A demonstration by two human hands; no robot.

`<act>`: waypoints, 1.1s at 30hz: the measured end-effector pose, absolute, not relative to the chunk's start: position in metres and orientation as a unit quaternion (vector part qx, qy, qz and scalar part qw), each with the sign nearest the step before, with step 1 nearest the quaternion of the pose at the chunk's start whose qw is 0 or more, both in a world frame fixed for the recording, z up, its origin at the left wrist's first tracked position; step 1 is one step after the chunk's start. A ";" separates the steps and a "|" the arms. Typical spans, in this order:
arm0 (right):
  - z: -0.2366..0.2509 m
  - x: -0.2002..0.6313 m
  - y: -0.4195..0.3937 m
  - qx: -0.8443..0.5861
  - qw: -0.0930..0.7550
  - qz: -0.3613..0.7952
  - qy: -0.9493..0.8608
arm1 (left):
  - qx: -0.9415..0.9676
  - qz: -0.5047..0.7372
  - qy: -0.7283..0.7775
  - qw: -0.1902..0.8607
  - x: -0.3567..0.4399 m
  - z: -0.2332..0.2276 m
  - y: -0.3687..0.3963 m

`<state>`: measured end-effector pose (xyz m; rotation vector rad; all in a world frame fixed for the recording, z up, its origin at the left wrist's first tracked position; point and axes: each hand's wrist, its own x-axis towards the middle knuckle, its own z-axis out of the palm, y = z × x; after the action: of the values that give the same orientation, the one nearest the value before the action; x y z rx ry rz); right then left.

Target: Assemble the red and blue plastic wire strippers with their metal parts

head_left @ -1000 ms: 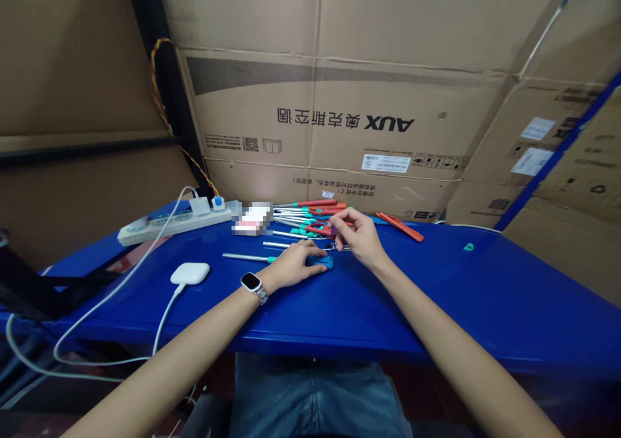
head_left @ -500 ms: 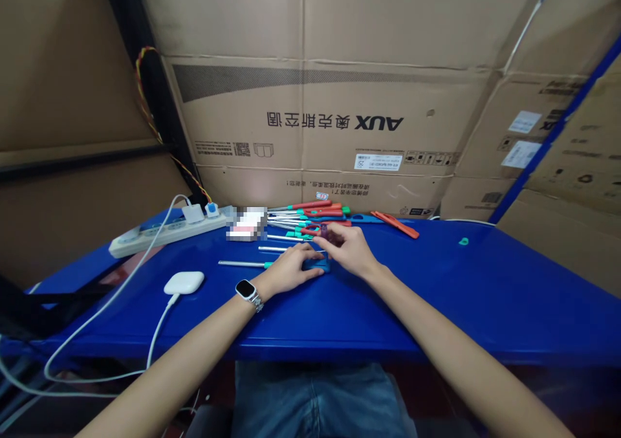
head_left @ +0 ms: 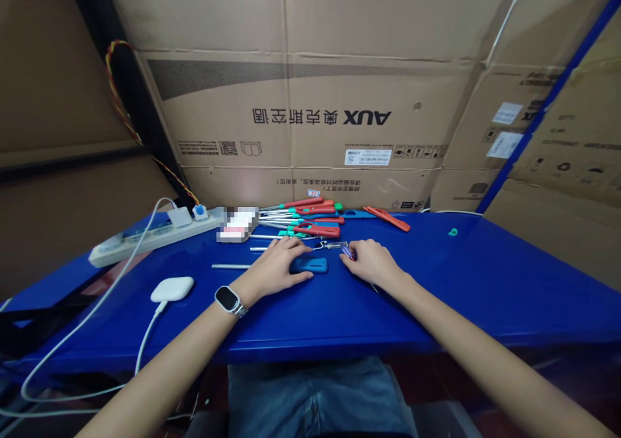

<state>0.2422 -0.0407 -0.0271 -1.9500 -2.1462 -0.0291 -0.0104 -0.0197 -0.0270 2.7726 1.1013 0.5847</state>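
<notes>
My left hand [head_left: 277, 264] lies over a blue long-necked lighter [head_left: 315, 266], thumb on the near side and fingers on the far side of its handle. The lighter's metal tube [head_left: 228, 266] sticks out to the left from under the hand. My right hand [head_left: 372, 262] is closed in a pinch on a small purple-handled tool [head_left: 347, 251]; a thin metal tip shows below the palm. Just beyond the fingertips lies a clear lighter insert [head_left: 336, 245] with a metal end. Behind the hands, several red and blue long-necked lighters [head_left: 317, 229] lie in a pile.
At the back left are a blurred-out box [head_left: 239, 224] and a white power strip [head_left: 160, 236] with chargers. A white earbud case [head_left: 172, 289] on a cable lies left of my wrist. Orange casings [head_left: 388, 219] and a green clip [head_left: 453, 232] lie to the right. Cardboard [head_left: 315, 76] walls the back.
My right hand has moved away from the left hand, toward me, with the purple-handled tool. The clear insert and more of the blue handle now show. The whole view has shifted slightly.
</notes>
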 end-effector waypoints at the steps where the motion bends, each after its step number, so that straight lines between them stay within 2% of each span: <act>1: -0.027 0.243 -0.042 -0.669 0.108 -0.016 -0.735 | 0.910 0.184 0.369 0.031 -0.016 -0.026 -0.019; 4: -0.024 0.245 -0.046 -0.677 0.091 -0.033 -0.730 | 0.911 0.156 0.383 0.010 -0.029 -0.026 -0.018; 6: -0.021 0.244 -0.050 -0.666 0.110 -0.047 -0.736 | 0.914 0.140 0.381 0.013 -0.032 -0.026 -0.019; 10: -0.011 0.233 -0.056 -0.533 0.188 -0.020 -0.825 | 0.926 0.158 0.343 0.009 -0.025 -0.024 -0.024; 13: -0.008 0.222 -0.056 -0.432 0.192 0.035 -0.881 | 0.929 0.187 0.320 0.005 -0.014 -0.016 -0.026; 17: -0.002 0.223 -0.043 -0.390 0.222 0.049 -0.892 | 0.927 0.213 0.309 -0.014 -0.003 -0.003 -0.018; 22: 0.012 0.242 -0.005 -0.452 0.246 -0.013 -0.857 | 0.873 0.320 0.361 -0.076 -0.006 0.002 0.003; 25: 0.013 0.245 0.028 -0.477 0.224 -0.025 -0.849 | 0.837 0.357 0.407 -0.077 -0.016 -0.005 0.011; 33: -0.008 0.219 0.079 -0.529 0.158 -0.014 -0.833 | 0.875 0.255 0.408 -0.055 -0.021 -0.025 0.014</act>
<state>0.2192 0.0795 -0.0079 -1.5132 -2.3832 -0.0393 -0.0211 0.0144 -0.0255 2.8500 1.3282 0.8311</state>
